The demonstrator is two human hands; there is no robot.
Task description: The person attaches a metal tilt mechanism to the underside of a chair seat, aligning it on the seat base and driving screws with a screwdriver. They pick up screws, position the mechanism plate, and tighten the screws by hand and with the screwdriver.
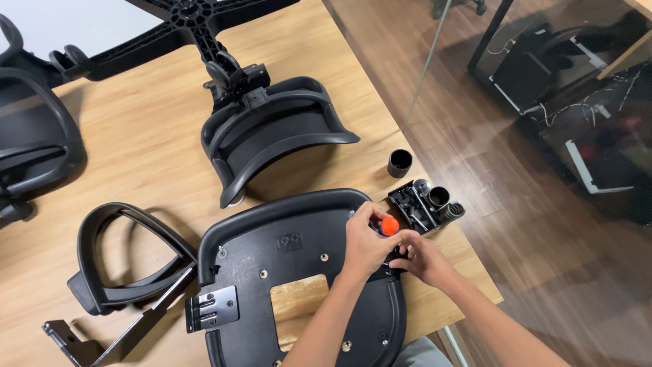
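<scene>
the orange-capped tool [389,225] stands at the right edge of the upturned black seat pan [299,272], gripped in the left hand [367,243], whose fingers close around the shaft below the orange cap. the right hand [422,257] lies just beside it, fingers curled narrow onto a small dark part at the seat rim; what it pinches cannot be told. just beyond the hands sits a black parts tray [414,204] holding screws and short black cylinders, with a separate black sleeve [400,163] standing near it. a metal bracket [212,307] is fixed to the seat's left side. everything rests on a light wooden table [149,156], beside an armrest [119,261], a backrest frame [272,136] and a star base [197,20]. dark wood flooring [516,224] lies to the right.
</scene>
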